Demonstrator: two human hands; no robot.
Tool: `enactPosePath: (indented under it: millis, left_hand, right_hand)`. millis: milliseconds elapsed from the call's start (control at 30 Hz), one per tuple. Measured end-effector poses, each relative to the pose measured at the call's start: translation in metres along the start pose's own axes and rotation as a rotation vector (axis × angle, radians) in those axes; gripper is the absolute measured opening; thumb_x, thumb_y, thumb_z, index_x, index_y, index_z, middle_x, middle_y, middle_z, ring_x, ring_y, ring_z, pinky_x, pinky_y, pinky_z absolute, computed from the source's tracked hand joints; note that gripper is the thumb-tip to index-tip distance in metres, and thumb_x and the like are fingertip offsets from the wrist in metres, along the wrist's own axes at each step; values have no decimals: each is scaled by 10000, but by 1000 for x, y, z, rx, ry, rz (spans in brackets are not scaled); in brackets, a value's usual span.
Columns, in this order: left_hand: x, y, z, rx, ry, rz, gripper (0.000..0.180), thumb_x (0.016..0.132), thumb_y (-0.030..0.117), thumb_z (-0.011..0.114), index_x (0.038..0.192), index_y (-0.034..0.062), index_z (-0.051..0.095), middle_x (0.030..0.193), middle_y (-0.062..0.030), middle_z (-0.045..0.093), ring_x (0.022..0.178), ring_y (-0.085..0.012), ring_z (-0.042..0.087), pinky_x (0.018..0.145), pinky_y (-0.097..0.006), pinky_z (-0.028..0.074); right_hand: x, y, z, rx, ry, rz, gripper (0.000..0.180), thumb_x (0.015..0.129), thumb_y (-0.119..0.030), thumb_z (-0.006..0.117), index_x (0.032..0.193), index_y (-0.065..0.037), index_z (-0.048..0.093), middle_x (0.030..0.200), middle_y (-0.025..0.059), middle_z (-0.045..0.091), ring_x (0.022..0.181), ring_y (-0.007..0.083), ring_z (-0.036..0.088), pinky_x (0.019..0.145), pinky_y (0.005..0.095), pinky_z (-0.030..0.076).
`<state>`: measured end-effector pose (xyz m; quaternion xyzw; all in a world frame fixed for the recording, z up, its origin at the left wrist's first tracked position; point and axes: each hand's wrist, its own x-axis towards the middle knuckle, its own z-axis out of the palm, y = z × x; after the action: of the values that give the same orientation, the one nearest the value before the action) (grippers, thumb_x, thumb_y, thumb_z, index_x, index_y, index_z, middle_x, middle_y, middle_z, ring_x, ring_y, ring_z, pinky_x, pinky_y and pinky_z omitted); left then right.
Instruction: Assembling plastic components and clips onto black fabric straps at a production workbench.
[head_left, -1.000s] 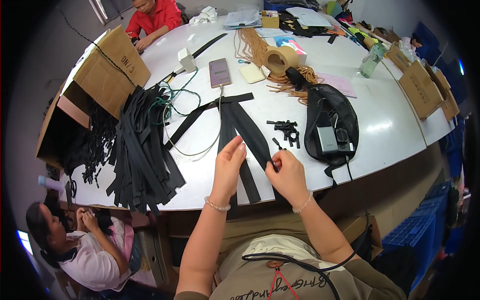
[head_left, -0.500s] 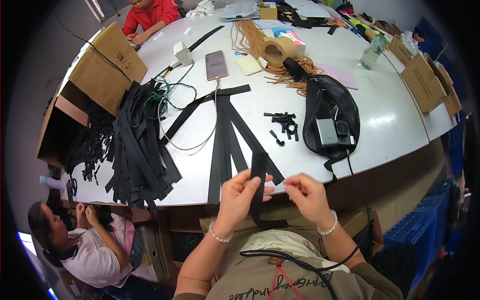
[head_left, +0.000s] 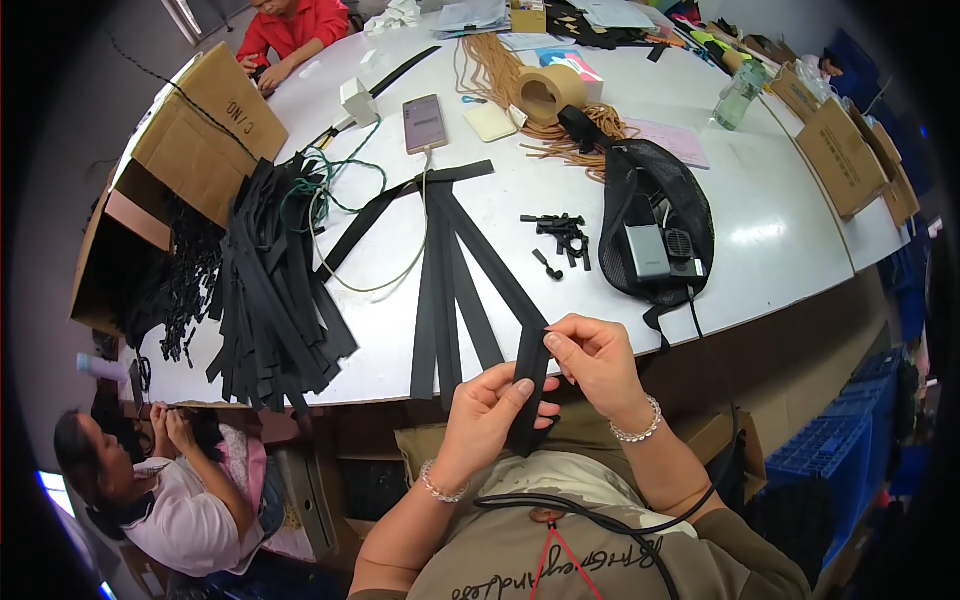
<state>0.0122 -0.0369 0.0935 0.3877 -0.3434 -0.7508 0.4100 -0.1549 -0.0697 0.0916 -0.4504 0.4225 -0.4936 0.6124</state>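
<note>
Holding a black strip [head_left: 531, 365] at the near edge of the table [head_left: 770, 250], the left hand [head_left: 485, 412] has its thumb on top and fingers below, maybe so the strip stays flat. The right hand [head_left: 598, 365] pinches its top right corner, perhaps so that end cannot slip; anything tiny in that pinch is too small to see. The strip's top meets one of the loose strips [head_left: 435, 300], but I cannot tell if they are one piece. Those reach the near edge, likely so they are easy to grab. A big heap [head_left: 270, 290] reaches it too, farther left. Past the right hand sit small black parts [head_left: 570, 240], well in from the edge; white surface between gives room to move. The mesh bag [head_left: 655, 180] on the right could block a wide swing. Farther in lies a phone [head_left: 423, 125]; its cable [head_left: 372, 290] might snag.
</note>
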Motion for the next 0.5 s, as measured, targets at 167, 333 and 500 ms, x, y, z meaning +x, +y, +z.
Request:
enactPosePath:
  millis: [167, 333, 500]
  left_hand:
    - [0, -2, -2, -1, -12, -37, 291, 951, 113, 476, 1200, -33, 511, 1038, -152, 639, 818, -187, 664, 700, -274, 564]
    - [0, -9, -5, -9, -6, -62, 262, 949, 123, 487, 1152, -33, 545, 989, -130, 654, 798, -155, 654, 702, -262, 548]
    - [-17, 0, -34, 321, -155, -104, 130, 890, 89, 577, 882, -24, 641, 767, -34, 644, 649, -65, 566, 617, -211, 465]
  right_hand:
    - [-3, -2, 2, 16, 2, 3, 77, 875, -38, 592, 880, 26, 633, 722, -23, 571, 625, 4, 452, 538, 161, 368]
    - [-2, 4, -3, -43, -2, -68, 82, 882, -53, 587, 877, 18, 627, 716, -11, 576, 585, 14, 479, 497, 167, 388]
    - [2, -13, -40, 221, 567, -365, 92, 904, -77, 548, 932, -13, 607, 694, 7, 576, 454, 53, 458, 386, 203, 360]
